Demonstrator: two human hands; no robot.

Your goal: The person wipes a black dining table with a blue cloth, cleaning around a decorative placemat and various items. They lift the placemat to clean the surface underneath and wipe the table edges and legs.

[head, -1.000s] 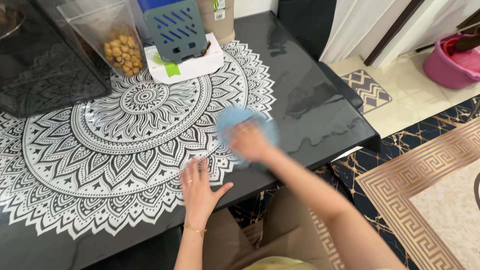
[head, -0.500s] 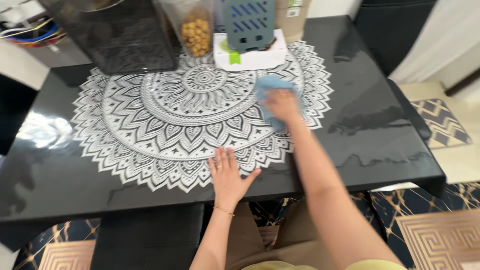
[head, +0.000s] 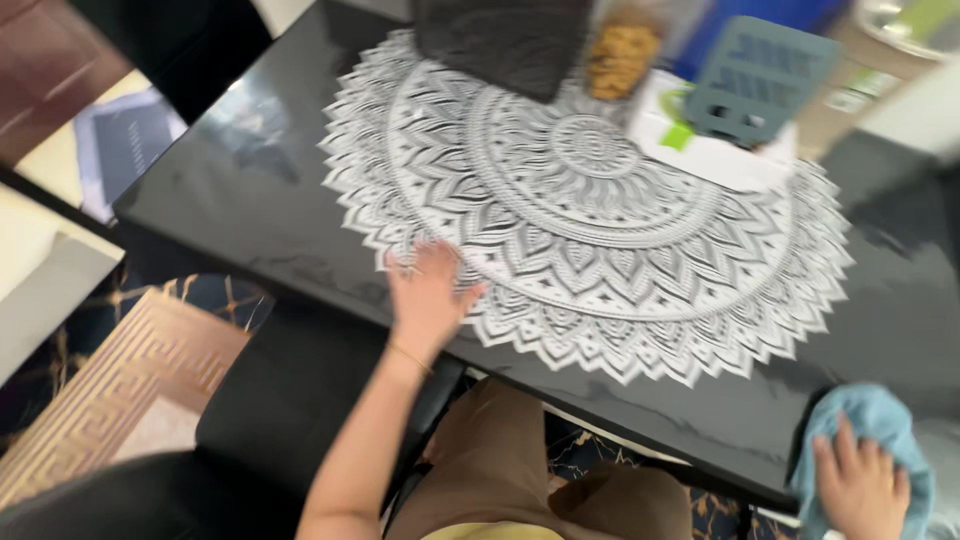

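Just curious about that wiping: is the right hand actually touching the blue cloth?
Touching. The head view shows the right hand lying flat on the blue cloth at the black table's near edge, fingers spread, cloth showing around them.

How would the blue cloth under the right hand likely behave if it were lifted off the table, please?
The blue cloth looks soft and bunches under the right hand, so it would probably droop limply. It seems thin, so likely light. On the glossy black table it probably slides easily.
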